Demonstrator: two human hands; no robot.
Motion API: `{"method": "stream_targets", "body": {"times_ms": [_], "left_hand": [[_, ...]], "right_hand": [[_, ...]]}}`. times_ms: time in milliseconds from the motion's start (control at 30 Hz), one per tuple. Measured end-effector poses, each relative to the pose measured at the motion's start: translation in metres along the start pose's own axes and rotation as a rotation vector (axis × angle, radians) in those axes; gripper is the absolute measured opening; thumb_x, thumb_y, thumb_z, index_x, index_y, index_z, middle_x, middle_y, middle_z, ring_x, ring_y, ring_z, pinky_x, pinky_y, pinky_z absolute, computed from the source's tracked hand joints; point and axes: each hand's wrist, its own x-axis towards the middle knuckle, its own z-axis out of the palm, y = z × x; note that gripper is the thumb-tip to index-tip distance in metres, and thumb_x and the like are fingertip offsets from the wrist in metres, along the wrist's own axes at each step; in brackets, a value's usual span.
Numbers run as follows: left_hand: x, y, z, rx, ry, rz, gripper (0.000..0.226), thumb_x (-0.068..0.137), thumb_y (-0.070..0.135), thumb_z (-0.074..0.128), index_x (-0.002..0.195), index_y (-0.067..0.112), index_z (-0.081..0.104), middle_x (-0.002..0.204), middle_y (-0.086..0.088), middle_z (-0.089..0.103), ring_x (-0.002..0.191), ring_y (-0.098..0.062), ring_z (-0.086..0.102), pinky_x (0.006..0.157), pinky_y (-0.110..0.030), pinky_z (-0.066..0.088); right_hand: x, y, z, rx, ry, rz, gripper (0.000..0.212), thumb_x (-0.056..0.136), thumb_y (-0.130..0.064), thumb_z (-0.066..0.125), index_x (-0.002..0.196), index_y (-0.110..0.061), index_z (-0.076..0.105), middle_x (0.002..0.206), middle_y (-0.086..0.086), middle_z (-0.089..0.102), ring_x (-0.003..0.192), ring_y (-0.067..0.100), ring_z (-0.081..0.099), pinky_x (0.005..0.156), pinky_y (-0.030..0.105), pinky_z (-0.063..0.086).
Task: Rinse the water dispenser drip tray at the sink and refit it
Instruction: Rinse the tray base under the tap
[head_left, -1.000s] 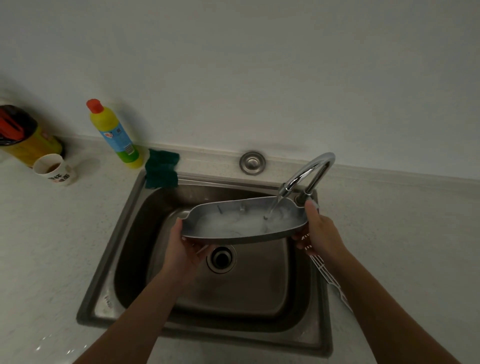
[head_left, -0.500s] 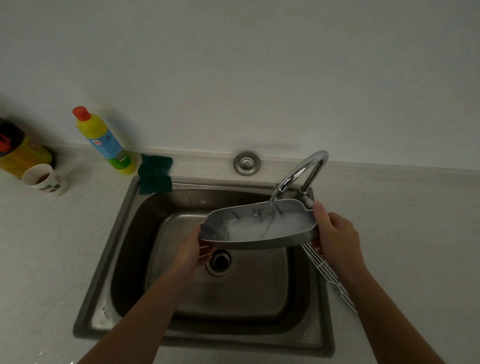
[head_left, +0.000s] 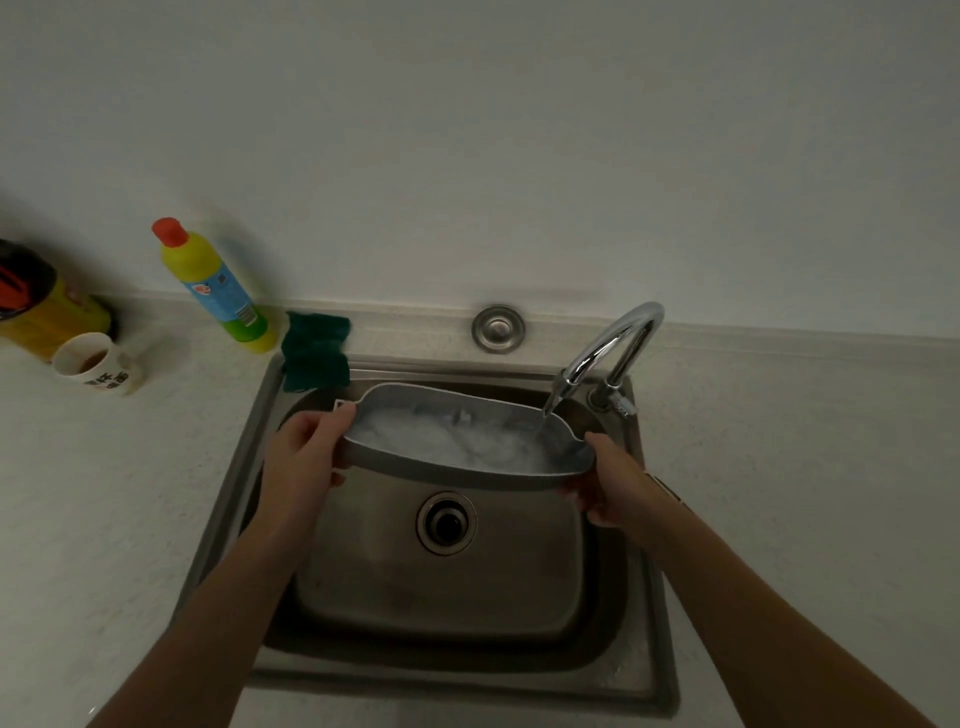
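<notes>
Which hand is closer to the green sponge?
Left. The left hand grips the tray's end just below the sponge; the right hand holds the far end, near the tap.

Left hand (head_left: 306, 457) gripping, right hand (head_left: 615, 483) gripping, both forearms extended forward

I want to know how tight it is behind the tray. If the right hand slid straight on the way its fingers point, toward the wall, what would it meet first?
Probably the tap: its base stands on the sink rim just beyond the right hand, which grips the drip tray. Depth is hard to judge here.
</notes>
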Motion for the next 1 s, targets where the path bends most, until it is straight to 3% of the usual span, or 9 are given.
{"method": "stream_targets", "body": {"times_ms": [133, 200, 400, 533, 633, 700, 767, 867, 1000], "left_hand": [[-0.009, 0.015, -0.011, 0.048, -0.033, 0.205, 0.033, 0.085, 0.062, 0.062, 0.105, 0.036, 0.069, 0.101, 0.017, 0.073, 0.089, -0.002, 0.070, 0.063, -0.019, 0.056], [-0.011, 0.016, -0.016, 0.081, -0.055, 0.293, 0.034, 0.088, 0.057, 0.063, 0.116, 0.038, 0.067, 0.107, 0.015, 0.071, 0.094, -0.003, 0.069, 0.067, -0.013, 0.056], [-0.017, 0.011, -0.021, 0.148, -0.128, 0.360, 0.058, 0.087, 0.059, 0.058, 0.142, 0.044, 0.052, 0.121, 0.010, 0.064, 0.107, -0.003, 0.064, 0.076, -0.010, 0.054], [-0.021, 0.004, -0.019, 0.113, -0.134, 0.352, 0.058, 0.089, 0.055, 0.055, 0.146, 0.044, 0.047, 0.124, 0.010, 0.062, 0.108, -0.005, 0.065, 0.078, -0.015, 0.056], [-0.022, -0.009, -0.016, 0.052, -0.106, 0.271, 0.053, 0.097, 0.050, 0.059, 0.148, 0.037, 0.050, 0.125, 0.011, 0.064, 0.110, -0.008, 0.066, 0.078, -0.026, 0.059], [-0.024, -0.019, -0.012, -0.003, -0.066, 0.181, 0.048, 0.097, 0.048, 0.056, 0.143, 0.035, 0.053, 0.121, 0.011, 0.067, 0.110, -0.006, 0.066, 0.076, -0.025, 0.059], [-0.024, -0.032, -0.005, -0.048, -0.022, 0.087, 0.033, 0.101, 0.040, 0.054, 0.132, 0.031, 0.061, 0.118, 0.006, 0.068, 0.107, -0.013, 0.069, 0.073, -0.027, 0.059], [-0.024, -0.051, 0.010, -0.111, -0.034, -0.076, 0.023, 0.105, 0.034, 0.051, 0.117, 0.024, 0.068, 0.114, -0.003, 0.072, 0.102, -0.023, 0.072, 0.073, -0.030, 0.059], [-0.024, -0.069, 0.034, -0.124, -0.080, -0.315, 0.025, 0.105, 0.035, 0.051, 0.113, 0.020, 0.071, 0.097, -0.004, 0.080, 0.084, -0.019, 0.078, 0.069, -0.033, 0.061]], "right_hand": [[0.009, -0.008, 0.011, 0.066, -0.058, 0.018, 0.028, 0.092, -0.037, 0.047, 0.097, -0.015, 0.063, 0.068, 0.006, 0.070, 0.051, 0.013, 0.051, 0.044, 0.019, 0.037], [0.008, -0.013, 0.015, 0.106, -0.048, -0.006, 0.016, 0.092, -0.029, 0.051, 0.091, -0.016, 0.060, 0.066, 0.004, 0.057, 0.044, 0.012, 0.047, 0.040, 0.019, 0.033], [0.001, -0.024, 0.004, 0.029, -0.136, -0.117, 0.039, 0.098, -0.032, 0.056, 0.066, -0.022, 0.075, 0.055, -0.003, 0.042, 0.043, 0.009, 0.035, 0.038, 0.020, 0.023], [-0.006, -0.032, 0.003, 0.007, -0.119, -0.193, 0.027, 0.094, -0.043, 0.060, 0.084, -0.035, 0.083, 0.050, -0.006, 0.043, 0.041, 0.009, 0.036, 0.042, 0.020, 0.022], [-0.010, -0.039, 0.005, -0.029, 0.018, -0.235, 0.037, 0.095, -0.047, 0.058, 0.073, -0.024, 0.077, 0.050, 0.000, 0.048, 0.041, 0.013, 0.041, 0.044, 0.021, 0.029], [-0.018, -0.046, 0.006, -0.032, 0.124, -0.234, 0.033, 0.099, -0.047, 0.055, 0.082, -0.023, 0.070, 0.056, 0.004, 0.059, 0.047, 0.016, 0.053, 0.049, 0.023, 0.038], [-0.031, -0.048, 0.004, -0.060, 0.164, -0.281, 0.029, 0.102, -0.053, 0.049, 0.096, -0.029, 0.066, 0.079, 0.007, 0.072, 0.064, 0.021, 0.066, 0.055, 0.026, 0.045], [-0.053, -0.041, 0.001, -0.060, 0.188, -0.392, 0.043, 0.100, -0.064, 0.043, 0.115, -0.030, 0.064, 0.104, 0.003, 0.070, 0.091, 0.026, 0.068, 0.067, 0.032, 0.048], [-0.074, -0.033, -0.004, -0.034, 0.273, -0.539, 0.049, 0.094, -0.071, 0.045, 0.106, -0.029, 0.067, 0.098, -0.001, 0.072, 0.090, 0.018, 0.070, 0.067, 0.031, 0.049]]}}
